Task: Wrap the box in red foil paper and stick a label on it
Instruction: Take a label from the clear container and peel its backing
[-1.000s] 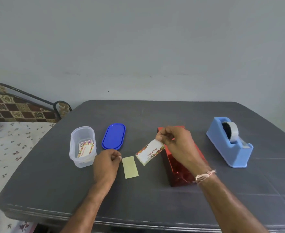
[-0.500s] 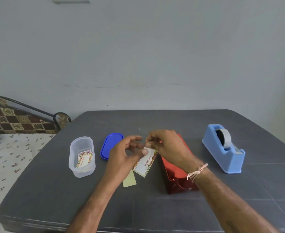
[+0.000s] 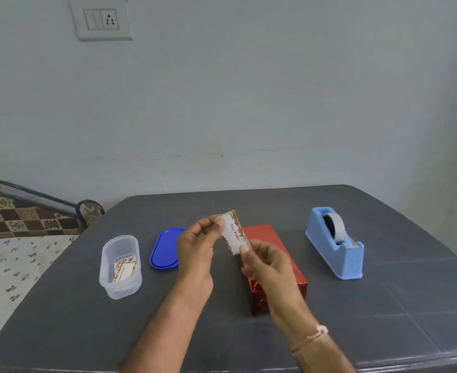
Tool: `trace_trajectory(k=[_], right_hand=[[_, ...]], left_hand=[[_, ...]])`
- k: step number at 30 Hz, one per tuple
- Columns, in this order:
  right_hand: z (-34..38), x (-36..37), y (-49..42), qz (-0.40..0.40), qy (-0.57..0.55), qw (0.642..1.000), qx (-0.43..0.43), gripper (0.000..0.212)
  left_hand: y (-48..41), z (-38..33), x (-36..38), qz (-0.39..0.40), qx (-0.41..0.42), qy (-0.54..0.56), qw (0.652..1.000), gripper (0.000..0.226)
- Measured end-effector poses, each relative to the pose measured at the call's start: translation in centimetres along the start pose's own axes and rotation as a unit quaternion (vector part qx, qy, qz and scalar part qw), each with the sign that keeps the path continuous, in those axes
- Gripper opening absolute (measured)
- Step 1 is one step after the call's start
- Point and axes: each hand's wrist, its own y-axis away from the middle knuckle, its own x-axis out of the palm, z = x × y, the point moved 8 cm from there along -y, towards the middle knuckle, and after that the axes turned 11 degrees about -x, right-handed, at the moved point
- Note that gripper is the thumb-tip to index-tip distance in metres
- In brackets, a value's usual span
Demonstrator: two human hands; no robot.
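At frame centre, our left hand (image 3: 197, 246) and right hand (image 3: 267, 265) pinch the small floral-bordered paper label (image 3: 232, 232) by opposite ends, at the upper left corner of the red foil-wrapped rectangular box (image 3: 265, 234). Risk, as we judge it: the adhesive may grab our skin, so the label could land crooked.

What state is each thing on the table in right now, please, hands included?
box: wrapped in red foil, lying flat.
label: held up, pinched at both ends, not yet on the box.
left hand: pinches the label's far end.
right hand: pinches the label's near end.
clear container: open, spare labels inside.
blue lid: off, lying beside the container.
tape dispenser: upright, tape roll loaded.
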Motion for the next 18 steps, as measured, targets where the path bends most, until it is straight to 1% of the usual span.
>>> trace_trajectory(k=[2, 4, 5, 8, 10, 12, 13, 15, 18], right_hand=[[-1.0, 0.2, 0.7, 0.0, -0.058, 0.997, 0.047, 0.028], [-1.2, -0.3, 1.0, -0.024, -0.108, 0.992, 0.066, 0.016], [-1.0, -0.6, 1.0, -0.037, -0.126, 0.989, 0.068, 0.014], [0.4, -2.1, 0.5, -0.074, -0.108, 0.99, 0.045, 0.014], [1.6, -3.3, 0.0, -0.089, -0.046, 0.995, 0.006, 0.014], [3.1, -4.4, -0.6, -0.096, 0.055, 0.992, -0.056, 0.015], [4.0, -4.9, -0.9, -0.1, 0.116, 0.984, -0.088, 0.017], [5.6, -5.6, -1.4, -0.105, 0.222, 0.96, -0.136, 0.019], [7.1, -6.3, -2.5, -0.088, 0.298, 0.938, -0.155, 0.019]], left_hand=[[0.1, 0.9, 0.7, 0.001, -0.045, 0.022, 0.999, 0.002], [0.6, 1.9, 1.4, 0.0, -0.074, 0.042, 0.996, 0.002], [0.8, 2.2, 1.7, -0.002, -0.082, 0.049, 0.995, 0.004], [1.4, 2.2, 2.3, -0.004, -0.065, 0.05, 0.997, 0.006], [1.4, 2.0, 2.2, -0.009, -0.021, 0.034, 0.999, 0.006], [1.4, 1.8, 2.0, -0.009, 0.024, 0.011, 1.0, 0.005], [1.3, 1.9, 1.9, -0.009, 0.034, 0.0, 0.999, 0.004], [1.1, 2.4, 1.9, -0.007, 0.035, -0.012, 0.999, 0.005], [0.6, 3.0, 2.5, 0.003, 0.011, -0.012, 1.0, 0.007]])
